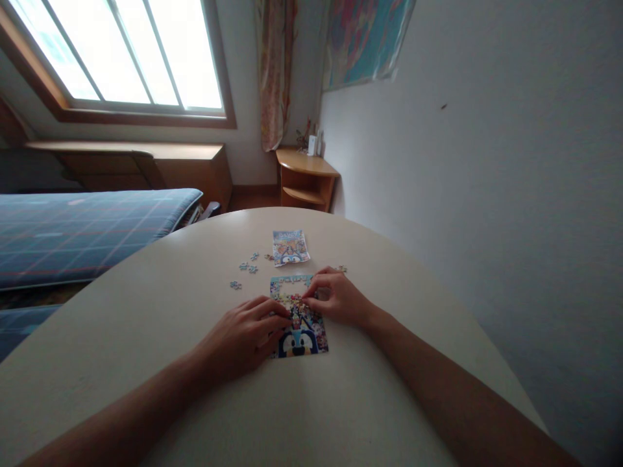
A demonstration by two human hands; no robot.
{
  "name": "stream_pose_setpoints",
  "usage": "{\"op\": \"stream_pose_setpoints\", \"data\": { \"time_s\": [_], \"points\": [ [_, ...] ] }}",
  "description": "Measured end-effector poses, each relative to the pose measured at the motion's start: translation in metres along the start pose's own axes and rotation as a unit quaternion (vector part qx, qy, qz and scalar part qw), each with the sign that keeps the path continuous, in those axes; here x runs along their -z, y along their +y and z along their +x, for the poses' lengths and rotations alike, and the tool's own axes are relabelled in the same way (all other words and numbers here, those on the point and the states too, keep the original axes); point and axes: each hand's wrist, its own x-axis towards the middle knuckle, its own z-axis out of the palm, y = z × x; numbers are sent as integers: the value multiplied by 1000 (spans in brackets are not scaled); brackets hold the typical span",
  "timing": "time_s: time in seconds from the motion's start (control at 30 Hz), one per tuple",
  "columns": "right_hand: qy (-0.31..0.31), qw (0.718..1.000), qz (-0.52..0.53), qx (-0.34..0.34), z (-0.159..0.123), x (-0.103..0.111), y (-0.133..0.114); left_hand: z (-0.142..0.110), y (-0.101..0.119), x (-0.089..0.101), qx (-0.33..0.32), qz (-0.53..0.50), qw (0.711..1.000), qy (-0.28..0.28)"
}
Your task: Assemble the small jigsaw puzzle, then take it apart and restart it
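A jigsaw puzzle [298,344] with a blue cartoon dog lies on the table, with a gap in its upper part where the pale surface shows. My left hand [253,327] rests on its left edge, fingers stretched out over it. Over the puzzle's upper right side, my right hand [338,297] has thumb and forefinger pinched at a small puzzle piece by the inner edge of the gap; the fingers partly hide it. Several loose puzzle pieces [252,268] lie to the upper left, and a few more [342,268] are just beyond my right hand.
Behind the puzzle lies a printed packet [291,248] with a similar picture. The round pale table [195,402] has a wall [487,194] close on its right. A plaid mattress [97,227] stands to the left, and a wooden corner shelf [307,162] behind.
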Motion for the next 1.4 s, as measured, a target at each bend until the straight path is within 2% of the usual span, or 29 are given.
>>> {"op": "stream_pose_setpoints", "data": {
  "time_s": [0.6,0.83,0.97,1.1,1.27,1.4],
  "points": [
    [-13,998,-56,13,-1,0,-2,1,1,1,-6,3,1000,1],
    [22,997,-53,41,-1,1,0,0,0,1,-4,-2,1000,6],
    [0,995,-84,57,-2,5,1,0,0,1,-7,-5,1000,14],
    [5,994,-80,71,-2,10,3,0,1,1,-13,-3,1000,14],
    [-48,989,-88,106,-2,11,5,1,2,2,-10,-2,1000,8],
    [-55,988,-74,120,-1,12,6,2,3,1,-10,-3,1000,2]
  ]
}}
